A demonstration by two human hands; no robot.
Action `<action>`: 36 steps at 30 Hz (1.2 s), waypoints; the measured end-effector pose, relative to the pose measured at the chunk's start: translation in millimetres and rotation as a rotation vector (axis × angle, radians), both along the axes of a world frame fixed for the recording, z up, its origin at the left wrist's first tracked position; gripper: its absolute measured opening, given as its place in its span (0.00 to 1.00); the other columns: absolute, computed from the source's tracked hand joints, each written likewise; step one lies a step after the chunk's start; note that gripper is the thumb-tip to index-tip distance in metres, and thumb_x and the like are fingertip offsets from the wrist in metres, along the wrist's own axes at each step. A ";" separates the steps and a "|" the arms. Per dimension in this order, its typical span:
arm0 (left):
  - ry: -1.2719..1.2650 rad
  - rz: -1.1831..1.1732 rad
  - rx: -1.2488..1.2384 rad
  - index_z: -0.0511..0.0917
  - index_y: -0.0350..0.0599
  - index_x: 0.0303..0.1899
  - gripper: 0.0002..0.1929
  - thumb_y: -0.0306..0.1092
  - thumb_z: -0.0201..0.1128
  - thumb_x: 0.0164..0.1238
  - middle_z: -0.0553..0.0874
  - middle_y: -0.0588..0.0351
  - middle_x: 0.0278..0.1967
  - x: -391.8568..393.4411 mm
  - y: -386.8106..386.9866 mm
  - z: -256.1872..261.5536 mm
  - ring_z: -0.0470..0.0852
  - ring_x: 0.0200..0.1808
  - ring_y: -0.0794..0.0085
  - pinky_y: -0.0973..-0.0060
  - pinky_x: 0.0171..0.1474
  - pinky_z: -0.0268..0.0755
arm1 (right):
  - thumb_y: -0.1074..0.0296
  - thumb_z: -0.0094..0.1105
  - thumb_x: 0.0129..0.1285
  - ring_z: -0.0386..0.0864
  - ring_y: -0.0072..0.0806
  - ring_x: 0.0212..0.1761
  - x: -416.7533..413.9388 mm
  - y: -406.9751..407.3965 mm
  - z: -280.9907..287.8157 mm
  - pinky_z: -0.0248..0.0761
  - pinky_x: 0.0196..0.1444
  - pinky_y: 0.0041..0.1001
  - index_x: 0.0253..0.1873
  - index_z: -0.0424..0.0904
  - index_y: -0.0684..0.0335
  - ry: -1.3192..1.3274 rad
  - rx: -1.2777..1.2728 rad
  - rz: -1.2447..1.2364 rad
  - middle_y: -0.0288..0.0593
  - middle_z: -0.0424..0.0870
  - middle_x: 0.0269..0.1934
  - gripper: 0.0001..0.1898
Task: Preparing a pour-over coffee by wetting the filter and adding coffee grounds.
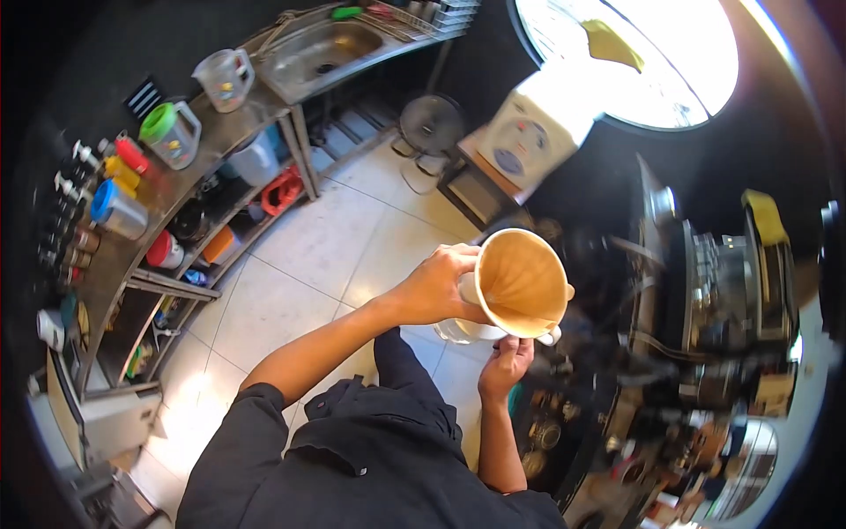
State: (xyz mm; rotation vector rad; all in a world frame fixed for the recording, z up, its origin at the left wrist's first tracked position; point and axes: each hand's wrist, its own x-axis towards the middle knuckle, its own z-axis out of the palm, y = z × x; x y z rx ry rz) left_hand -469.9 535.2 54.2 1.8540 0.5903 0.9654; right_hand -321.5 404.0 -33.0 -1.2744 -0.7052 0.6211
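In front of my body I hold a white coffee dripper (468,288) lined with a brown paper filter (519,281). My left hand (439,281) is wrapped around its left side, the thumb under the rim. The cone tilts so that I look into it, and no coffee grounds show inside. Below the dripper a clear glass vessel (456,332) is partly visible. My right hand (507,367) has its fingers curled under the dripper's near rim, apparently on the glass vessel; the exact hold is hidden. Beside it the dripper's handle (551,337) sticks out.
Along the left runs a metal counter (221,135) with plastic pitchers (228,79) and several bottles. A steel sink (324,53) lies beyond it. A white boxy appliance (529,132) stands on a low stand ahead. Coffee equipment (717,284) lines the right, above a tiled floor (291,264).
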 end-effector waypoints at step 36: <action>0.038 0.917 0.162 0.73 0.34 0.53 0.29 0.26 0.76 0.47 0.82 0.45 0.49 -366.2 690.4 -83.8 0.81 0.53 0.58 0.65 0.55 0.73 | 0.70 0.54 0.59 0.72 0.46 0.44 -299.6 928.5 -68.2 0.63 0.48 0.41 0.38 0.73 0.65 -1.317 0.102 0.837 0.50 0.76 0.36 0.06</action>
